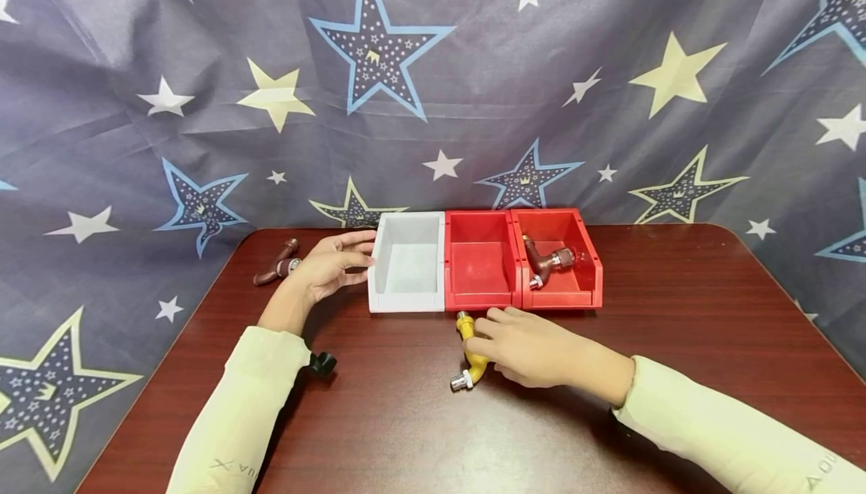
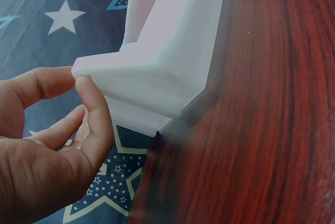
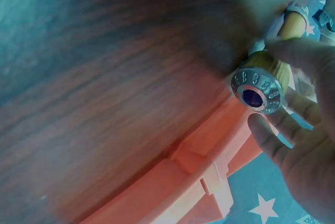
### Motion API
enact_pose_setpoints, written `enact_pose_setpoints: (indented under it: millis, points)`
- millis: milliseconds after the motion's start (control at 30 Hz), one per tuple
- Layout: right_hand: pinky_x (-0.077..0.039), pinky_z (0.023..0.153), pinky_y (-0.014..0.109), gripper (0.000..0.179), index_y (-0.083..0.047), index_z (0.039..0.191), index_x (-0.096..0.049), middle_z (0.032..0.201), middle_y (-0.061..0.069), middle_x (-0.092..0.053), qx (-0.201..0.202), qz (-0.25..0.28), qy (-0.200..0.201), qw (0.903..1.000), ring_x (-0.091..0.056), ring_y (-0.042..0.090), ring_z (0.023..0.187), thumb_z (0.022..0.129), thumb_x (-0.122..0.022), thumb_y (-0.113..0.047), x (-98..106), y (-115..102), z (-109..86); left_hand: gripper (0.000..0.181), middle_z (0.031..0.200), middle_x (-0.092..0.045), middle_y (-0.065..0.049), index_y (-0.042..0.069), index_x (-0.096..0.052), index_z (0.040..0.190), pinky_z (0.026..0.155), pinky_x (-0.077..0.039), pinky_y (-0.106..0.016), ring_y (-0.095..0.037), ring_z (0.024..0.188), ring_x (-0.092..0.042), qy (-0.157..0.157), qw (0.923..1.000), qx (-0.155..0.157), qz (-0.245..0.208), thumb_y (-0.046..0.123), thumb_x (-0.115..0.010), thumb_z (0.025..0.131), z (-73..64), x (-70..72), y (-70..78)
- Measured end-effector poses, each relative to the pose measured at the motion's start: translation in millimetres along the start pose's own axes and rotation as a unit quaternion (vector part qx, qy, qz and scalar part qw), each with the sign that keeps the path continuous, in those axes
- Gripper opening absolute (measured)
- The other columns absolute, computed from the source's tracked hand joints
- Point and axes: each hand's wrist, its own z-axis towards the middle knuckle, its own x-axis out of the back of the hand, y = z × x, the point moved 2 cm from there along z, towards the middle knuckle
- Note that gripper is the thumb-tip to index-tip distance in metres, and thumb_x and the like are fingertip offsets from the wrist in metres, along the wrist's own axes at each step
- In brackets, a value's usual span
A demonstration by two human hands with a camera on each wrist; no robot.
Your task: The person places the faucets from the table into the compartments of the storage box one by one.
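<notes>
Holding a yellow tap [image 1: 477, 366] before the middle bin [image 1: 482, 300], the right hand [image 1: 531, 347] seems mid-pickup; the left hand [image 1: 329, 265] pinches the adjoining white bin [image 1: 407, 302]. Lifting would need steady grip.

Counted: one white plastic open-fronted bin [image 1: 407, 303]; two red plastic open-fronted bins [image 1: 479, 257] [image 1: 563, 298]; two brown angled taps [image 1: 274, 267] [image 1: 541, 264]; one yellow metal-ended tap [image 1: 477, 366]; two bare hands [image 1: 330, 268] [image 1: 531, 347].

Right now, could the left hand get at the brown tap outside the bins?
Likely yes: the brown tap lies just left of the left hand, nothing visible between them, though that hand must first leave the white bin.
</notes>
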Motion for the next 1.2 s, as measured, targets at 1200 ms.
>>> enact_pose_setpoints:
  millis: [1200]
  points:
    - [-0.043,0.079,0.032,0.042,-0.026,0.107,-0.058,0.099,-0.005,-0.054,-0.008,0.008,-0.024,0.9997,-0.046,0.019,0.094,0.073,-0.076,-0.009,-6.9,5.2,4.6,0.068,0.156,-0.04,-0.023,0.004,-0.035,0.158,0.082,-0.054,-0.034,-0.019,0.103,-0.063,0.002,1.0,-0.001,0.006,-0.009,-0.06,0.095,0.4,0.6,-0.5]
